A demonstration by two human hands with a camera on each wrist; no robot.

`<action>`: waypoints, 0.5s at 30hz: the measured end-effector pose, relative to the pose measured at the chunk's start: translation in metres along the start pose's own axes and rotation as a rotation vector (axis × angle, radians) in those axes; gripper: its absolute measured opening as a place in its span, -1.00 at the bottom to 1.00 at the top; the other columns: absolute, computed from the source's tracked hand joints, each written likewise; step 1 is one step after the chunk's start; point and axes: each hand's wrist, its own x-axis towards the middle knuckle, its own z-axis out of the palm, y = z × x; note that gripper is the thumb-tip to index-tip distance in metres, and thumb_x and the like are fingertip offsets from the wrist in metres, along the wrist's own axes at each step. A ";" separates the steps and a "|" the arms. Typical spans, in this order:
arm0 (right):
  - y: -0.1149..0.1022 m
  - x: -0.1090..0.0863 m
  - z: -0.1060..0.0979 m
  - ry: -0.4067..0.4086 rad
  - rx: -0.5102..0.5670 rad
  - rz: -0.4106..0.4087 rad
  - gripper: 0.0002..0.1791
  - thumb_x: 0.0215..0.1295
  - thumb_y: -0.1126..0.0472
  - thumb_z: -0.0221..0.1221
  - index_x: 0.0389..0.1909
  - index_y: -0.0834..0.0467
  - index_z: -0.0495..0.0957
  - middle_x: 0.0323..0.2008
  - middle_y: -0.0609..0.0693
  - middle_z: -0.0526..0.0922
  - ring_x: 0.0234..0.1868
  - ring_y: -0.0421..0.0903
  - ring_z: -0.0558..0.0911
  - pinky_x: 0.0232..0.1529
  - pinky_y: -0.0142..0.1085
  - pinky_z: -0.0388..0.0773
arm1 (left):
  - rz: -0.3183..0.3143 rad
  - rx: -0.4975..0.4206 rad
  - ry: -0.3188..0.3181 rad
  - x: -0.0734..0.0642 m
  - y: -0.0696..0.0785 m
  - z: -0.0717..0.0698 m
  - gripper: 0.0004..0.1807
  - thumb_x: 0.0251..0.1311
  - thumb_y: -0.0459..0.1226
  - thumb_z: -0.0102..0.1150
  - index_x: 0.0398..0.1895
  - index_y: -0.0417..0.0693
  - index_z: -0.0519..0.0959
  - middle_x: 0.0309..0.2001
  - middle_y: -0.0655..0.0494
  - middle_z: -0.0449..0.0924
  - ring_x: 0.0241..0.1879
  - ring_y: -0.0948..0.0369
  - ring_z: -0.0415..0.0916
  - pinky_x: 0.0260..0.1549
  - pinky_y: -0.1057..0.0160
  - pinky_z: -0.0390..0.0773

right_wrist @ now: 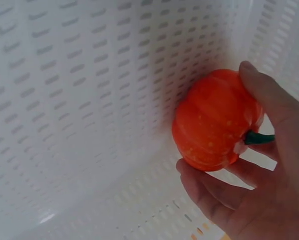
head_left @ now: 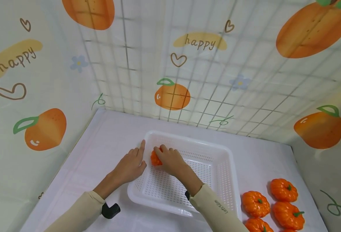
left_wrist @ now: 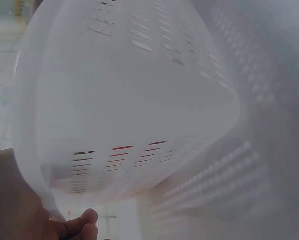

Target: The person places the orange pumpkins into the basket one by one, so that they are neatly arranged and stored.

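Note:
Inside the white plastic basket (head_left: pixel 233 174), my right hand (head_left: pixel 170 159) grips a small orange toy pumpkin (right_wrist: pixel 217 122). Its thumb lies on one side and its fingers on the other, with the green stem toward the palm. The pumpkin sits by the basket's perforated wall, at the far left corner in the head view. My left hand (head_left: pixel 132 164) holds the basket's left rim, index finger stretched along it and thumb over it. In the left wrist view, curled fingertips (left_wrist: pixel 89 220) show by the rim; the rim covers part of this hand.
Several orange toy pumpkins, including one (head_left: pixel 255 204) close to the basket, lie on the table at the right. A white grid panel (head_left: pixel 199 80) behind fruit-printed cloth rises at the back. White cloth (head_left: pixel 112 129) covers the table, with side walls left and right.

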 end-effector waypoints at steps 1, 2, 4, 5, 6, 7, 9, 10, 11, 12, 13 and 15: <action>0.000 0.000 0.001 0.010 0.005 -0.001 -0.31 0.16 -0.04 0.40 0.28 0.08 0.41 0.06 0.14 0.52 -0.28 0.10 0.62 -0.21 -0.13 0.67 | 0.003 0.002 0.001 0.000 0.000 0.000 -0.18 0.29 -0.28 0.17 0.50 -0.42 0.04 -0.06 -0.20 0.56 -0.21 0.02 0.45 -0.19 0.10 0.58; 0.000 0.000 0.002 0.019 0.010 -0.002 -0.30 0.16 -0.04 0.41 0.27 0.09 0.41 0.08 0.16 0.51 -0.30 0.10 0.62 -0.23 -0.13 0.67 | 0.005 0.006 0.003 0.000 0.000 0.000 -0.18 0.29 -0.28 0.17 0.50 -0.42 0.04 -0.06 -0.20 0.56 -0.21 0.02 0.46 -0.19 0.10 0.58; 0.001 0.001 0.005 0.044 0.012 -0.008 -0.31 0.15 -0.04 0.41 0.25 0.10 0.42 0.08 0.18 0.49 -0.34 0.10 0.61 -0.28 -0.13 0.67 | 0.006 0.010 0.003 0.000 0.000 0.000 -0.18 0.29 -0.27 0.17 0.50 -0.42 0.04 -0.07 -0.19 0.56 -0.22 0.03 0.46 -0.20 0.11 0.58; 0.001 0.001 0.006 0.055 0.009 -0.010 -0.32 0.15 -0.04 0.41 0.24 0.11 0.42 0.08 0.18 0.48 -0.36 0.10 0.60 -0.30 -0.14 0.67 | 0.005 0.011 0.002 0.000 0.000 0.000 -0.18 0.29 -0.27 0.17 0.50 -0.42 0.04 -0.08 -0.19 0.56 -0.22 0.03 0.45 -0.20 0.11 0.58; 0.001 0.001 0.006 0.064 0.006 -0.012 -0.33 0.15 -0.03 0.41 0.23 0.11 0.42 0.08 0.18 0.48 -0.38 0.10 0.60 -0.32 -0.14 0.67 | 0.002 0.010 0.001 0.000 0.000 0.000 -0.18 0.29 -0.27 0.17 0.50 -0.42 0.04 -0.08 -0.19 0.56 -0.23 0.03 0.45 -0.21 0.11 0.58; 0.001 0.001 0.007 0.071 0.005 -0.012 -0.34 0.15 -0.02 0.42 0.22 0.11 0.43 0.07 0.18 0.47 -0.39 0.10 0.59 -0.34 -0.14 0.66 | -0.001 0.009 -0.002 0.000 0.000 0.000 -0.18 0.29 -0.27 0.17 0.51 -0.41 0.04 -0.08 -0.18 0.56 -0.23 0.04 0.44 -0.21 0.12 0.58; 0.001 0.000 0.006 0.065 -0.001 -0.007 -0.35 0.16 -0.01 0.41 0.23 0.10 0.43 0.06 0.17 0.47 -0.38 0.09 0.59 -0.34 -0.15 0.65 | -0.004 0.007 -0.005 0.000 0.000 0.001 -0.18 0.29 -0.27 0.17 0.51 -0.40 0.03 -0.09 -0.18 0.56 -0.24 0.05 0.43 -0.20 0.13 0.59; 0.001 0.000 0.005 0.062 -0.003 -0.004 -0.36 0.16 0.00 0.41 0.23 0.10 0.43 0.05 0.16 0.47 -0.37 0.09 0.59 -0.34 -0.15 0.64 | -0.004 0.007 -0.004 0.000 -0.001 0.001 -0.17 0.29 -0.27 0.17 0.51 -0.40 0.03 -0.09 -0.17 0.56 -0.24 0.05 0.43 -0.21 0.13 0.59; 0.001 0.000 0.004 0.050 -0.005 0.004 -0.36 0.17 0.00 0.40 0.24 0.09 0.43 0.05 0.15 0.47 -0.35 0.08 0.59 -0.32 -0.15 0.63 | -0.005 0.008 -0.006 0.000 -0.001 0.001 -0.17 0.29 -0.27 0.17 0.52 -0.39 0.03 -0.09 -0.17 0.56 -0.24 0.06 0.42 -0.21 0.14 0.59; 0.001 0.000 0.003 0.042 -0.006 0.009 -0.36 0.17 0.00 0.40 0.25 0.08 0.43 0.06 0.14 0.47 -0.33 0.08 0.60 -0.30 -0.15 0.63 | -0.006 0.008 -0.009 0.000 -0.002 0.002 -0.17 0.29 -0.26 0.16 0.52 -0.38 0.02 -0.09 -0.17 0.56 -0.24 0.06 0.42 -0.22 0.15 0.59; 0.001 0.000 0.003 0.034 -0.006 0.013 -0.35 0.18 0.01 0.40 0.26 0.07 0.43 0.07 0.14 0.48 -0.30 0.09 0.60 -0.28 -0.15 0.63 | -0.007 0.009 -0.011 0.000 -0.002 0.002 -0.17 0.30 -0.26 0.16 0.52 -0.38 0.02 -0.09 -0.16 0.56 -0.25 0.07 0.42 -0.22 0.16 0.59; 0.001 -0.001 0.001 0.023 0.000 0.016 -0.34 0.17 0.03 0.40 0.28 0.07 0.43 0.09 0.14 0.48 -0.26 0.09 0.61 -0.24 -0.14 0.63 | -0.014 0.009 -0.011 0.000 -0.003 0.002 -0.17 0.30 -0.26 0.16 0.53 -0.36 0.02 -0.08 -0.15 0.56 -0.24 0.08 0.41 -0.22 0.17 0.59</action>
